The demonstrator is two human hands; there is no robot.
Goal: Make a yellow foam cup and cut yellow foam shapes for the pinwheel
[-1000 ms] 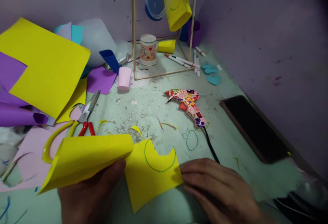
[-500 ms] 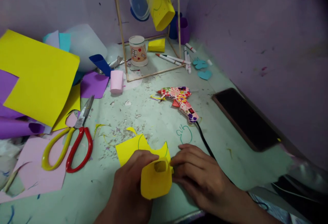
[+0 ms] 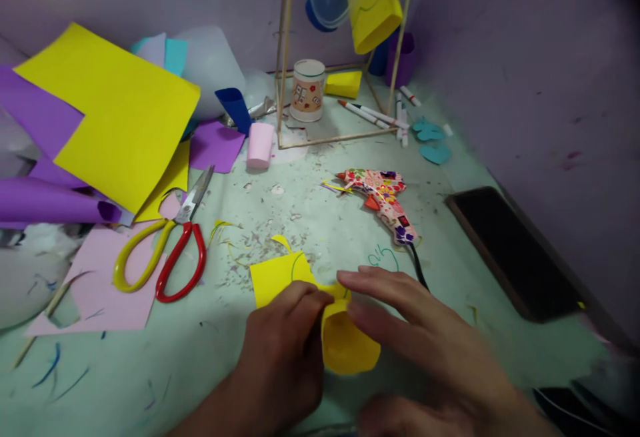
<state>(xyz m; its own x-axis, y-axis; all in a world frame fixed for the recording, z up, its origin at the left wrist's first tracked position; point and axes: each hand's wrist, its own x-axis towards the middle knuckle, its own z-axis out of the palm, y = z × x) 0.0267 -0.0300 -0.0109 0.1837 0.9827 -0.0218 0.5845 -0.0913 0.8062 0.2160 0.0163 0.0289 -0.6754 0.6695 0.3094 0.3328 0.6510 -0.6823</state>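
My left hand (image 3: 287, 350) is closed around the side of a yellow rolled paper or foam tube (image 3: 350, 345), whose open end faces me. Over the tube's right side hovers my right hand (image 3: 425, 343), fingers stretched out and thumb apart, slightly blurred. Whether its fingertips touch the tube I cannot tell. Just beyond my hands lies a cut yellow sheet (image 3: 275, 275) with a green curved line, partly covered by my left fingers. A flower-patterned glue gun (image 3: 380, 193) rests past my right hand, its black cord running back under that hand.
Red-and-yellow-handled scissors (image 3: 183, 223) lie to the left, near a large yellow sheet (image 3: 125, 110) and a pink sheet (image 3: 110, 277). A phone (image 3: 515, 250) lies at right. Behind stand a stick frame (image 3: 335, 140), a decorated paper cup (image 3: 307, 93) and a small pink tube (image 3: 260, 145).
My right hand has let go of the tube's right side and opened, its fingers now stretched out. The tube has turned in my left hand. The view has swung left.
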